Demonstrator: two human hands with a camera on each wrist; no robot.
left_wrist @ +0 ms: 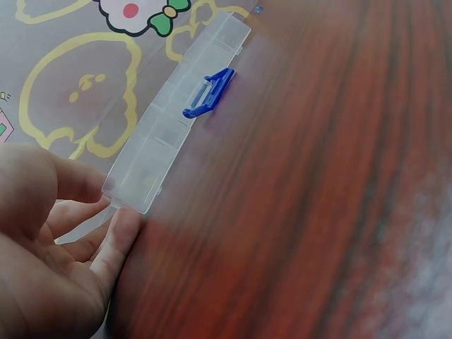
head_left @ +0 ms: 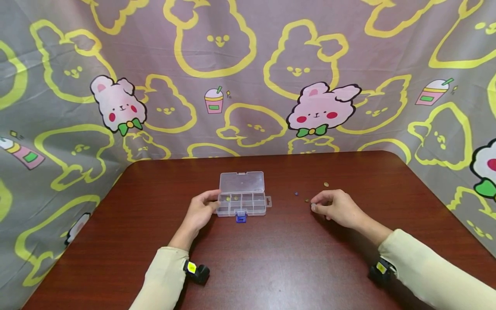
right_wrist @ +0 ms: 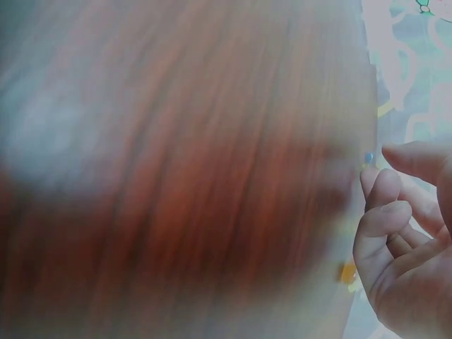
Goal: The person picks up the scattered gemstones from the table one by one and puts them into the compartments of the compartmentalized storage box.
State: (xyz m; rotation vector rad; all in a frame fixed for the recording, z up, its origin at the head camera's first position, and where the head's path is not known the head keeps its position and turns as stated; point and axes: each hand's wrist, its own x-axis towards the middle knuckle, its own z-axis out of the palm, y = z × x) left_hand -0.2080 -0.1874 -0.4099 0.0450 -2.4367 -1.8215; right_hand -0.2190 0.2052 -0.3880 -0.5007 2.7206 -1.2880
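A clear plastic compartment box stands with its lid raised at the back and a blue latch at its front. Two small yellow pieces lie in its back-row compartments on the left. My left hand grips the box's left end between thumb and fingers; the left wrist view shows this hold on the box. To the right, my right hand is low over the table, a small pale round piece at its thumb and fingertips. The right wrist view does not show that piece clearly.
On the dark wooden table, a small blue piece, a small yellowish piece and a larger yellow one lie near my right hand. A patterned curtain hangs behind the table and at both sides.
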